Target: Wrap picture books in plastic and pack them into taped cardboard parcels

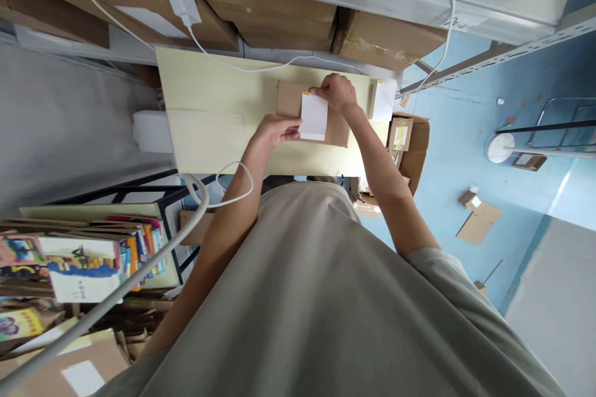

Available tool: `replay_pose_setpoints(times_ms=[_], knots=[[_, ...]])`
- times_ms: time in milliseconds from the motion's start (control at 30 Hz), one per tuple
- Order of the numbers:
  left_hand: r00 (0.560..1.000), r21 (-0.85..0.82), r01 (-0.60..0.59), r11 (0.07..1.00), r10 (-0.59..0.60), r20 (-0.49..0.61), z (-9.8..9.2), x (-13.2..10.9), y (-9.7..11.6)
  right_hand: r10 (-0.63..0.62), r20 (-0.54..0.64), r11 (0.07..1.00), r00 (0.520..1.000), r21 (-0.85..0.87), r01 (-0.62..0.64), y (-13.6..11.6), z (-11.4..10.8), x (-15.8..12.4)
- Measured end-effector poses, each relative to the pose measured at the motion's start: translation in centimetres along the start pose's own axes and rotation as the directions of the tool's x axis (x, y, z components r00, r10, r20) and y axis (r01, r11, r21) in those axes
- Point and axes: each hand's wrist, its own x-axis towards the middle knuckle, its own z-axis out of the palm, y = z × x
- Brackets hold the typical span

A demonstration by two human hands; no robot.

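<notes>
A white label sheet (313, 116) with a yellow top edge lies over a brown cardboard box (289, 99) on a pale yellow table (209, 93). My right hand (338, 92) pinches the sheet's upper right corner. My left hand (274, 130) holds its lower left edge, fingers closed on it. Both forearms reach forward from my grey shirt.
A stack of white labels (384, 100) sits at the table's right end. Cardboard boxes (279, 18) fill the shelf beyond. A white cable (223, 62) crosses the table. Books (84, 260) stack on a rack at left. An open carton (410, 142) and cardboard scraps (477, 223) lie on the blue floor.
</notes>
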Motion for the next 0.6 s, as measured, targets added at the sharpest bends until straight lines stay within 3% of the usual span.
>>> replay_pose_setpoints(times_ms=[300, 400, 600], knots=[[1.000, 0.003, 0.013, 1.000, -0.013, -0.005, 0.0, 0.9, -0.4, -0.004, -0.051, 1.000, 0.999, 0.021, 0.005, 0.8, 0.6, 1.1], [1.000, 0.012, 0.007, 1.000, -0.007, -0.025, 0.1, 0.9, -0.5, -0.004, -0.027, 0.999, 1.000, 0.044, 0.005, 1.1, 0.0, 1.2], [0.999, 0.018, -0.036, 0.999, 0.036, -0.022, 0.2, 0.8, -1.0, -0.118, 0.062, 0.985, 0.991, 0.134, 0.109, 2.7, -2.0, 0.6]])
